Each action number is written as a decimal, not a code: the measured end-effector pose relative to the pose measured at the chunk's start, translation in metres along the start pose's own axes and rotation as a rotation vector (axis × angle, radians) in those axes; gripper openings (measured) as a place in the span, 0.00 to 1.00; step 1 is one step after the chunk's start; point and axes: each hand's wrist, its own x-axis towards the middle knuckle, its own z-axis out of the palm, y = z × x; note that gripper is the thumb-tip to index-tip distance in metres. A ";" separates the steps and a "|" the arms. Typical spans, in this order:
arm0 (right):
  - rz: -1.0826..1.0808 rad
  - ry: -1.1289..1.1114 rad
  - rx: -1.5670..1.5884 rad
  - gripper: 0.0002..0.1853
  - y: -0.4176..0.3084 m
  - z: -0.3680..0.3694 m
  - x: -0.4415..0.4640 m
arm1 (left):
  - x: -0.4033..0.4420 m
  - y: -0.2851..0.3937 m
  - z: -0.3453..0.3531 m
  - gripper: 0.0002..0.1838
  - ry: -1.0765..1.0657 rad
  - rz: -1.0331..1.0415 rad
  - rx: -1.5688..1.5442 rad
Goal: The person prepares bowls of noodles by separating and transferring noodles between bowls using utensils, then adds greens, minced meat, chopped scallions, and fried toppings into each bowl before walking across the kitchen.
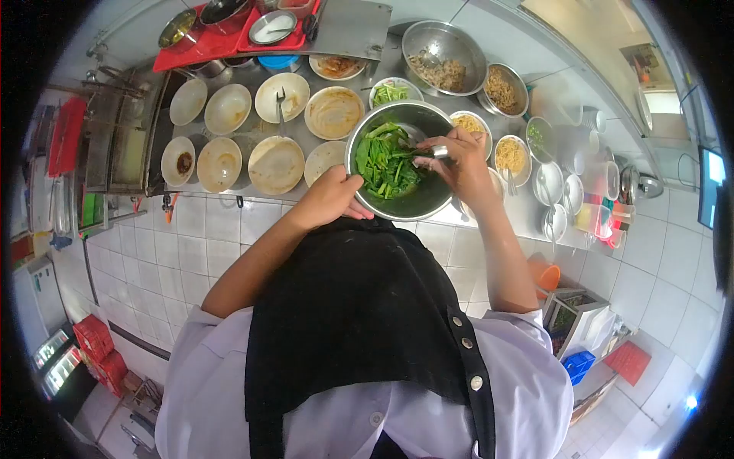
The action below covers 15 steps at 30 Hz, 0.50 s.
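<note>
A deep steel bowl point(443, 200) is held up in front of the black apron, over the near edge of the counter. Chopped leafy greens point(388, 170) fill its left and middle part. My left hand point(334, 197) grips the bowl's lower left rim, with the thumb near the top edge and the fingers below. Over the right side of the bowl, my right hand point(462, 162) has its fingers closed and pointing at the greens. A shiny silver piece point(440, 151) shows at those fingers; whether it is a utensil or a ring I cannot tell.
Several sauce-smeared bowls point(277, 164) line the steel counter on the left, one with a fork point(280, 103). Behind stand a large bowl of minced filling point(443, 73), a bowl of brown topping point(501, 90) and cut greens point(391, 93). Noodle bowls point(511, 155) sit at right.
</note>
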 end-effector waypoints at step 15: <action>0.310 0.460 0.496 0.12 0.044 -0.034 0.003 | -0.024 -0.023 -0.024 0.26 0.306 -0.072 -0.156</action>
